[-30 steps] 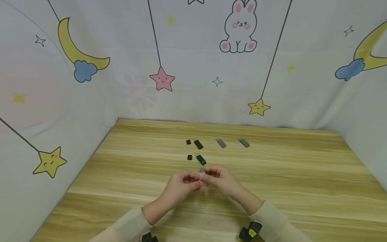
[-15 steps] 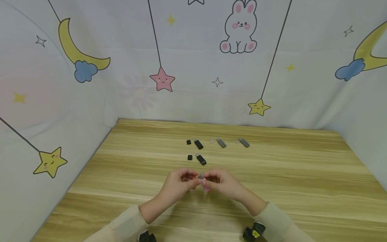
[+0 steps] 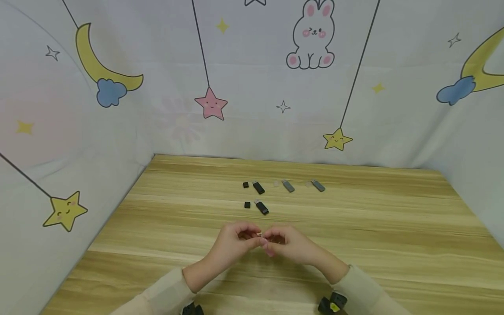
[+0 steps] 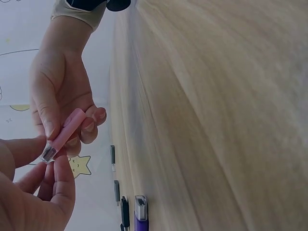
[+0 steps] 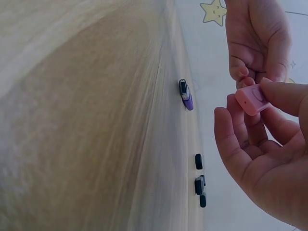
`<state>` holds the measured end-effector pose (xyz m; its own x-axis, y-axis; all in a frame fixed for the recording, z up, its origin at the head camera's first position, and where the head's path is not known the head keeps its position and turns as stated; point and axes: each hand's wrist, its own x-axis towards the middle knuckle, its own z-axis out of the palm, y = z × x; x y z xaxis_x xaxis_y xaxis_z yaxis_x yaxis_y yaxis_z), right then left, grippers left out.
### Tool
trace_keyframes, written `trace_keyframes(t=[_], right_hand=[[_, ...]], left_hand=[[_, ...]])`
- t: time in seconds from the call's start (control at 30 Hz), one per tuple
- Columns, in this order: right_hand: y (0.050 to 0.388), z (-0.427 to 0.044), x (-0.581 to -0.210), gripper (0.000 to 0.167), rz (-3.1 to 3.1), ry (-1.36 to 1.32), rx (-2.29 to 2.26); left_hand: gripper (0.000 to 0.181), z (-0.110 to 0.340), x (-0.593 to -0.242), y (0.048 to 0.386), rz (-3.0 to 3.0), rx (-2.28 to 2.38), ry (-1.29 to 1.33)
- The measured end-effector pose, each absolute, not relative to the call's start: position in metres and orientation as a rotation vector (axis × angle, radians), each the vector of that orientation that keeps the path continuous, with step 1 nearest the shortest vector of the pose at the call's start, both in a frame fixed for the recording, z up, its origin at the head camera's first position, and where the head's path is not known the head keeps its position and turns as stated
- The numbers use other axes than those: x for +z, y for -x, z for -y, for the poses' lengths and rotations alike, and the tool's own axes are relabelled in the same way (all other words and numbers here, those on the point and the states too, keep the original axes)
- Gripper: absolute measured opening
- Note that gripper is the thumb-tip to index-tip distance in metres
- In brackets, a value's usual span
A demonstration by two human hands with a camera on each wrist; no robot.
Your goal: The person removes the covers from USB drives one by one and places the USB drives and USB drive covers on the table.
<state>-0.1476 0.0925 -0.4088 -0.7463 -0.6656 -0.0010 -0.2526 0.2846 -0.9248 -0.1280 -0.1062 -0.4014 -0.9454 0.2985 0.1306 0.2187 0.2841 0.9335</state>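
Note:
My right hand (image 3: 289, 245) pinches the body of a pink USB stick (image 5: 252, 99) between thumb and fingers. At its other end, a clear cap (image 4: 48, 153) covers the metal connector, and my left hand (image 3: 241, 238) pinches it there. Both hands meet above the table, with the stick tilted between them. In the head view the fingers hide most of the stick; only some pink shows below. Beyond the hands lie a black USB stick (image 3: 261, 207) and its small black cap (image 3: 247, 204).
Further back lie another black USB stick (image 3: 258, 187) with its cap (image 3: 246, 185), and two grey USB sticks (image 3: 288, 186) with clear caps (image 3: 276, 183) beside them. A purple USB stick (image 4: 141, 216) shows in both wrist views. A patterned cloth (image 3: 252, 122) backs the wooden table (image 3: 393, 218).
The hands have come slightly nearer to me, and the pink USB stick has tilted. Its connector, visible earlier above the fingers, is now mostly covered by them in the head view.

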Motion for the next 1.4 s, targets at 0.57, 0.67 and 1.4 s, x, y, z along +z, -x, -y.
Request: trace_keyframes(t=[0.57, 0.67, 1.4], right_hand=[[0.146, -0.095, -0.407, 0.024, -2.161, 0.825, -1.442], [0.146, -0.096, -0.406, 0.024, -2.180, 0.816, -1.435], [0.145, -0.103, -0.407, 0.019, -2.365, 0.946, -1.339]], left_hand=[[0.013, 0.106, -0.400, 0.127, -2.417, 1.731, -0.528], [0.013, 0.106, -0.399, 0.127, -2.384, 1.746, -0.497], [0.017, 0.104, -0.400, 0.125, -2.279, 1.760, -0.434]])
